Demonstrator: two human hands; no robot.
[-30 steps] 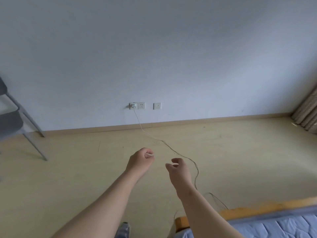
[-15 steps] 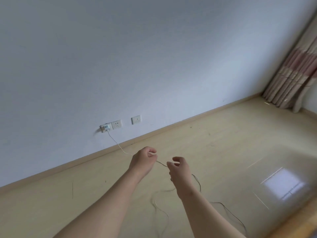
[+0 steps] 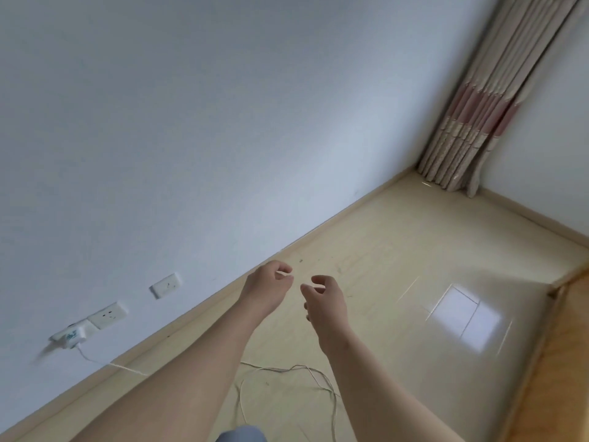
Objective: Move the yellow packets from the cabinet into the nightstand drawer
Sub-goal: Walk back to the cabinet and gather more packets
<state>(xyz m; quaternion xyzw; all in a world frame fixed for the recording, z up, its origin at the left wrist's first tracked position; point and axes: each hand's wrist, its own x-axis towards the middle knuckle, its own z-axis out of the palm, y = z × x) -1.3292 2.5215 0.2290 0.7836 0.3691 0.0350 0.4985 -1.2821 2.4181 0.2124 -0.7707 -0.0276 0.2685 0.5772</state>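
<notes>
Swung right toward curtain (image 3: pixel 478 100) in far corner. Carried nothing in left hand (image 3: pixel 266 290) or right hand (image 3: pixel 325 301), fingers (image 3: pixel 282 268) loosely curled. Saw no packets or cabinet; likely mid-transit.

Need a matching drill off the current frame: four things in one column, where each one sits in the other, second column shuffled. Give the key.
Things:
1. curtain
2. white cable
3. charger
4. left hand

Places:
A. plugged in on the wall
B. held out above the floor, fingers loosely curled, holding nothing
C. hanging in the room corner
D. lying in loose loops on the floor

Pairs: 1-C; 2-D; 3-A; 4-B
</notes>
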